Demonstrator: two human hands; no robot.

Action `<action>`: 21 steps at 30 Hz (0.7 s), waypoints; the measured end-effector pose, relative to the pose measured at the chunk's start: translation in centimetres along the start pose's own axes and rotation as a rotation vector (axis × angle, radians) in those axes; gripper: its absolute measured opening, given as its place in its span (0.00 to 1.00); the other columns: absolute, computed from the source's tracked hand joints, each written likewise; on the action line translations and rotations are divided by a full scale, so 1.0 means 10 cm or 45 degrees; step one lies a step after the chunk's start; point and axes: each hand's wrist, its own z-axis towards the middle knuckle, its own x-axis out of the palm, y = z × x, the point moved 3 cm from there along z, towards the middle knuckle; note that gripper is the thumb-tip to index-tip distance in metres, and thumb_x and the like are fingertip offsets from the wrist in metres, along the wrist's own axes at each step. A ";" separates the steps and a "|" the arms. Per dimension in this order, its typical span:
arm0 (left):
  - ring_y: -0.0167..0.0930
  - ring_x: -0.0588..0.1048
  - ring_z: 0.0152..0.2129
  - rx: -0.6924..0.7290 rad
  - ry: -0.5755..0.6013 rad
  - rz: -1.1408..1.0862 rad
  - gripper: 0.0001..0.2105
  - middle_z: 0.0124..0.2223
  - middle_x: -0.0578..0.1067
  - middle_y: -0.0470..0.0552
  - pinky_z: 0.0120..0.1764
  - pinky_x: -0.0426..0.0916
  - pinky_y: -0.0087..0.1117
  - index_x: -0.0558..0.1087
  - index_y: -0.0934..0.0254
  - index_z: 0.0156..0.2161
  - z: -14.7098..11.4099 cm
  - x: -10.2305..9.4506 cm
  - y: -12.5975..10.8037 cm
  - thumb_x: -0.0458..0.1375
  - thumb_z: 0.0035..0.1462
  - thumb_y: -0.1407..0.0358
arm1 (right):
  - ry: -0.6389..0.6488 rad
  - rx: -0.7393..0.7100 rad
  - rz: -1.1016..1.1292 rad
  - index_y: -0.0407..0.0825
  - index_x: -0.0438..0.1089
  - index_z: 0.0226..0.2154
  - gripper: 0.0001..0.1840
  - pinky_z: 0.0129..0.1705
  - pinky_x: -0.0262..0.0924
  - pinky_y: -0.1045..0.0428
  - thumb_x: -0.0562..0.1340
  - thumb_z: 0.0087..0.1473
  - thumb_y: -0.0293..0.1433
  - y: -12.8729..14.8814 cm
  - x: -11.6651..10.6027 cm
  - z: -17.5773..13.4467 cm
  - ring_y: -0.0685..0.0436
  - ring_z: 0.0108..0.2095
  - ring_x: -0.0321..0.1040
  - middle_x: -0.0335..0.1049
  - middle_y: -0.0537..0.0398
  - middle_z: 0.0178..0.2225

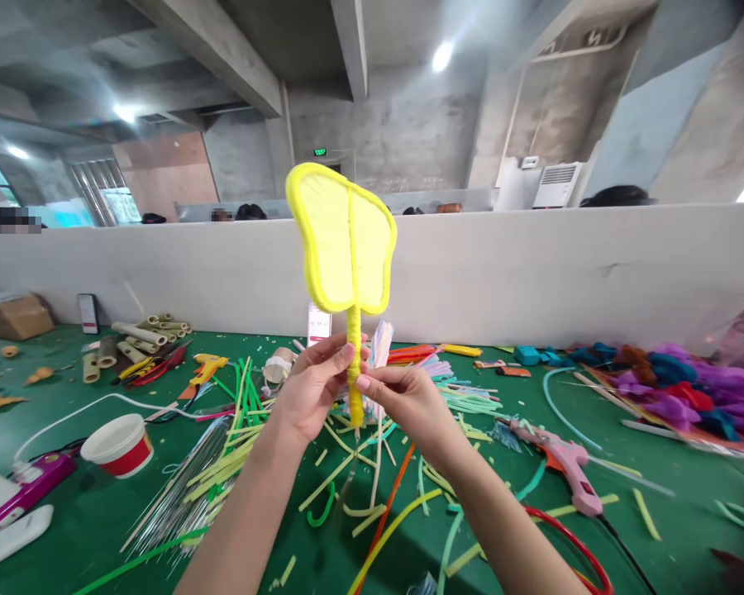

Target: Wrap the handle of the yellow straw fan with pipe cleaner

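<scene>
Upright before me is a yellow hand fan [328, 240], its pale yellow face bordered by a fuzzy bright yellow rim with a rib down the middle. Its yellow-wrapped handle [355, 405] ends in a thin bare tip. My left hand [313, 384] pinches the handle from the left, thumb against it. From the other side, my right hand [406, 397] grips the handle a little lower between thumb and fingers. Both hands hold it above the green table; some fingertips are hidden behind the handle.
Several cut pipe cleaners [236, 463] litter the green table [179, 446]. A pink glue gun [564, 463] lies right, a yellow glue gun [204, 372] left. A paper cup [119, 446] stands near a purple power strip [25, 496]. Behind runs a white partition [502, 273].
</scene>
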 end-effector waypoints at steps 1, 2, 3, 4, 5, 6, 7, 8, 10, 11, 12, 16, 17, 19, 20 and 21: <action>0.24 0.79 0.26 -0.012 -0.002 -0.076 0.12 0.33 0.83 0.51 0.33 0.74 0.22 0.83 0.65 0.40 0.00 0.01 0.01 0.72 0.48 0.67 | 0.018 0.020 0.081 0.45 0.79 0.27 0.23 0.25 0.43 0.54 0.71 0.45 0.50 -0.02 -0.01 0.01 0.53 0.22 0.48 0.60 0.61 0.20; 0.24 0.79 0.26 -0.023 -0.004 -0.145 0.12 0.32 0.83 0.51 0.33 0.74 0.21 0.83 0.66 0.39 0.01 0.02 0.03 0.73 0.47 0.68 | 0.027 0.051 0.149 0.45 0.79 0.27 0.23 0.24 0.41 0.54 0.72 0.44 0.50 -0.04 -0.01 0.01 0.54 0.22 0.46 0.59 0.62 0.20; 0.24 0.79 0.26 -0.031 -0.007 -0.201 0.12 0.32 0.83 0.51 0.33 0.74 0.21 0.83 0.66 0.39 0.01 0.04 0.04 0.73 0.46 0.68 | 0.036 0.091 0.209 0.45 0.79 0.27 0.23 0.23 0.39 0.54 0.72 0.44 0.50 -0.07 -0.02 0.02 0.55 0.21 0.44 0.57 0.62 0.19; 0.24 0.79 0.26 -0.042 -0.011 -0.242 0.13 0.32 0.82 0.51 0.32 0.74 0.21 0.83 0.66 0.38 0.01 0.05 0.06 0.74 0.45 0.68 | 0.060 0.133 0.262 0.45 0.78 0.27 0.23 0.23 0.37 0.54 0.73 0.43 0.50 -0.10 -0.01 0.02 0.56 0.20 0.42 0.56 0.63 0.19; 0.24 0.79 0.25 -0.057 -0.016 -0.263 0.13 0.32 0.83 0.51 0.31 0.74 0.20 0.83 0.66 0.38 0.01 0.07 0.08 0.74 0.44 0.68 | 0.090 0.166 0.309 0.45 0.78 0.28 0.23 0.22 0.35 0.54 0.73 0.44 0.50 -0.12 -0.01 0.02 0.56 0.20 0.41 0.55 0.64 0.19; 0.25 0.79 0.26 -0.071 -0.020 -0.263 0.13 0.32 0.83 0.51 0.30 0.74 0.20 0.82 0.66 0.38 0.01 0.08 0.09 0.74 0.44 0.67 | 0.118 0.189 0.346 0.46 0.77 0.28 0.23 0.22 0.33 0.54 0.73 0.44 0.50 -0.13 -0.01 0.02 0.56 0.19 0.39 0.54 0.64 0.19; 0.26 0.80 0.26 -0.075 -0.019 -0.240 0.13 0.33 0.83 0.52 0.29 0.73 0.20 0.82 0.66 0.39 0.01 0.10 0.10 0.73 0.45 0.66 | 0.139 0.197 0.365 0.46 0.76 0.28 0.23 0.22 0.33 0.54 0.72 0.44 0.50 -0.14 -0.01 0.02 0.56 0.19 0.39 0.53 0.65 0.19; 0.28 0.80 0.28 -0.062 -0.014 -0.194 0.14 0.35 0.83 0.53 0.29 0.74 0.21 0.82 0.66 0.40 0.01 0.11 0.11 0.72 0.47 0.65 | 0.145 0.183 0.361 0.46 0.75 0.27 0.22 0.22 0.33 0.55 0.72 0.45 0.49 -0.14 -0.02 0.02 0.56 0.19 0.39 0.53 0.65 0.19; 0.31 0.82 0.32 0.021 0.004 -0.044 0.14 0.40 0.83 0.56 0.33 0.75 0.25 0.81 0.66 0.43 0.00 0.13 0.11 0.70 0.51 0.63 | 0.120 0.094 0.297 0.46 0.75 0.27 0.21 0.23 0.39 0.55 0.72 0.45 0.48 -0.12 -0.03 0.04 0.55 0.20 0.44 0.58 0.63 0.21; 0.33 0.82 0.34 0.084 0.006 0.055 0.15 0.42 0.83 0.57 0.35 0.76 0.27 0.81 0.66 0.45 0.00 0.14 0.11 0.69 0.53 0.62 | 0.088 0.039 0.231 0.46 0.75 0.27 0.21 0.24 0.43 0.55 0.72 0.45 0.48 -0.11 -0.04 0.05 0.54 0.22 0.49 0.62 0.61 0.22; 0.34 0.82 0.36 0.150 -0.010 0.160 0.16 0.44 0.82 0.57 0.37 0.76 0.28 0.80 0.66 0.46 0.00 0.13 0.10 0.68 0.54 0.61 | 0.046 -0.006 0.133 0.45 0.75 0.27 0.21 0.25 0.46 0.54 0.72 0.46 0.48 -0.11 -0.05 0.05 0.53 0.23 0.52 0.65 0.59 0.24; 0.35 0.82 0.35 0.325 -0.172 0.466 0.15 0.41 0.83 0.56 0.39 0.75 0.30 0.80 0.66 0.43 0.02 0.05 0.06 0.70 0.50 0.61 | -0.227 -0.088 -0.401 0.45 0.77 0.25 0.20 0.25 0.43 0.52 0.69 0.49 0.46 -0.14 -0.05 0.07 0.52 0.20 0.49 0.59 0.61 0.17; 0.34 0.82 0.34 0.337 -0.193 0.466 0.15 0.40 0.83 0.55 0.38 0.75 0.30 0.80 0.66 0.42 0.03 0.03 0.04 0.71 0.49 0.61 | -0.268 -0.098 -0.478 0.45 0.78 0.25 0.19 0.25 0.41 0.52 0.69 0.50 0.46 -0.14 -0.04 0.06 0.52 0.20 0.47 0.57 0.62 0.16; 0.33 0.82 0.32 0.312 -0.168 0.392 0.14 0.37 0.84 0.54 0.38 0.75 0.30 0.80 0.66 0.40 0.03 -0.01 0.01 0.72 0.48 0.62 | -0.245 -0.094 -0.469 0.45 0.78 0.26 0.19 0.24 0.42 0.52 0.68 0.50 0.46 -0.13 -0.04 0.06 0.52 0.20 0.47 0.57 0.62 0.16; 0.33 0.82 0.31 0.282 -0.135 0.341 0.14 0.37 0.84 0.54 0.37 0.75 0.29 0.81 0.66 0.41 0.03 -0.02 0.00 0.72 0.48 0.63 | -0.189 -0.081 -0.414 0.45 0.78 0.26 0.20 0.24 0.42 0.52 0.69 0.49 0.46 -0.12 -0.03 0.06 0.52 0.20 0.48 0.58 0.61 0.17; 0.32 0.82 0.31 0.244 -0.097 0.294 0.14 0.36 0.84 0.54 0.37 0.75 0.28 0.81 0.66 0.41 0.02 -0.03 -0.02 0.72 0.48 0.64 | -0.117 -0.065 -0.349 0.45 0.78 0.26 0.20 0.24 0.42 0.52 0.70 0.48 0.47 -0.11 -0.03 0.06 0.52 0.21 0.49 0.59 0.61 0.18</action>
